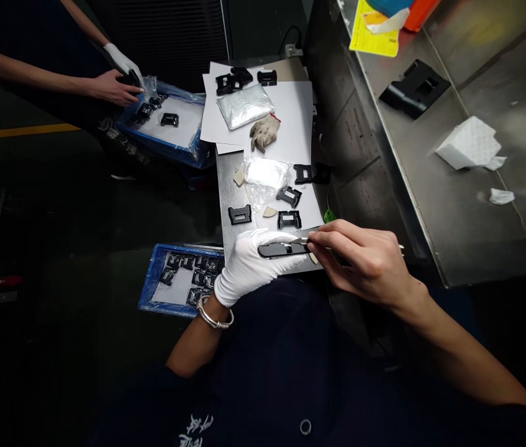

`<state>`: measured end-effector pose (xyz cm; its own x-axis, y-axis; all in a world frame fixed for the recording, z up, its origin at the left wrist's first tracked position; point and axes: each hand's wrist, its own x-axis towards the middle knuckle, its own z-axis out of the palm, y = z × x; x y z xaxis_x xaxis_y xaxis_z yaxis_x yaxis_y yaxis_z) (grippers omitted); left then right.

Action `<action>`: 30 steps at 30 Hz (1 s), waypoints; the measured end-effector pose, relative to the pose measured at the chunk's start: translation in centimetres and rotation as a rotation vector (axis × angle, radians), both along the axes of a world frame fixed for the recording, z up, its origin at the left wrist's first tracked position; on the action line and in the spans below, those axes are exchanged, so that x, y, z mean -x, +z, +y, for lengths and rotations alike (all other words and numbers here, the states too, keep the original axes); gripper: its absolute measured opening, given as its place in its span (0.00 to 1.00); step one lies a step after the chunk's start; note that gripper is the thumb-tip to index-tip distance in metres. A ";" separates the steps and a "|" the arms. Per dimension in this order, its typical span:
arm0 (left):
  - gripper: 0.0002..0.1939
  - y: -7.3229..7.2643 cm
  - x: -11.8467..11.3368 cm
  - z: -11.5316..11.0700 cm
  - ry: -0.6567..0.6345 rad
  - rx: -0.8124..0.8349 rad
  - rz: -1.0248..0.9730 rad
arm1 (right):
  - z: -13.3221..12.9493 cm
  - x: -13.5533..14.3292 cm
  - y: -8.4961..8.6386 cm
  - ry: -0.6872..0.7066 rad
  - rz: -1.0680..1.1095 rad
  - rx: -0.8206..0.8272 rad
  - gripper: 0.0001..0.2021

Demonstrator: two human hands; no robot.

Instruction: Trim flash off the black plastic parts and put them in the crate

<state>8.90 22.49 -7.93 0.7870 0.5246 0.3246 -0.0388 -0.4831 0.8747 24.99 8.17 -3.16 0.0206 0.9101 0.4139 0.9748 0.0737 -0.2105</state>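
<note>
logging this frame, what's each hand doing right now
left hand: gloved, closed on a black part
right hand: bare, fingers pinching a thin tool at that part

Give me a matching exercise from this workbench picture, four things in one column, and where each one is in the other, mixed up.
Things:
1. black plastic part
2. crumpled grey glove
3. blue tray of black parts
4. yellow sheet

Places:
A. on the steel counter, top of the picture
B. pinched in the gloved left hand, with the bare right hand working on it with a thin tool
C. on white paper, middle of the narrow table
D. low, left of the person's left wrist

Pairs: 1-B, 2-C, 3-D, 4-A
</note>
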 end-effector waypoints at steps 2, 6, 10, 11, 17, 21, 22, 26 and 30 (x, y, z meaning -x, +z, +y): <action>0.14 0.0 0.0 0.0 -0.012 0.001 -0.006 | 0.0 -0.1 0.0 0.003 0.006 0.001 0.06; 0.15 0.0 0.0 0.0 -0.025 -0.008 -0.025 | 0.0 -0.2 0.1 0.011 0.014 0.020 0.06; 0.14 -0.2 0.0 0.1 -0.029 -0.024 -0.027 | -0.1 -0.3 0.1 0.016 0.024 0.029 0.06; 0.14 -0.2 0.0 0.1 -0.034 -0.027 -0.028 | -0.1 -0.3 0.1 0.016 0.029 0.031 0.05; 0.11 0.3 0.1 0.0 -0.042 0.041 0.007 | -0.1 -0.2 0.0 -0.003 0.066 0.074 0.06; 0.11 0.6 0.1 0.0 -0.031 0.066 0.014 | -0.1 -0.1 0.0 -0.029 0.054 0.066 0.07; 0.11 0.6 0.1 0.0 -0.028 0.064 0.014 | -0.1 -0.1 0.0 -0.027 0.051 0.062 0.07; 0.11 0.5 0.2 0.0 -0.029 0.048 0.014 | -0.2 -0.1 0.0 -0.001 0.032 0.045 0.07; 0.13 0.5 0.3 0.0 -0.029 0.055 0.007 | -0.3 0.0 0.0 0.016 0.008 0.048 0.06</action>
<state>8.58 22.50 -7.46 0.8044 0.5185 0.2901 -0.0456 -0.4330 0.9002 25.02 7.92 -3.14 0.0092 0.9291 0.3698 0.9719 0.0787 -0.2220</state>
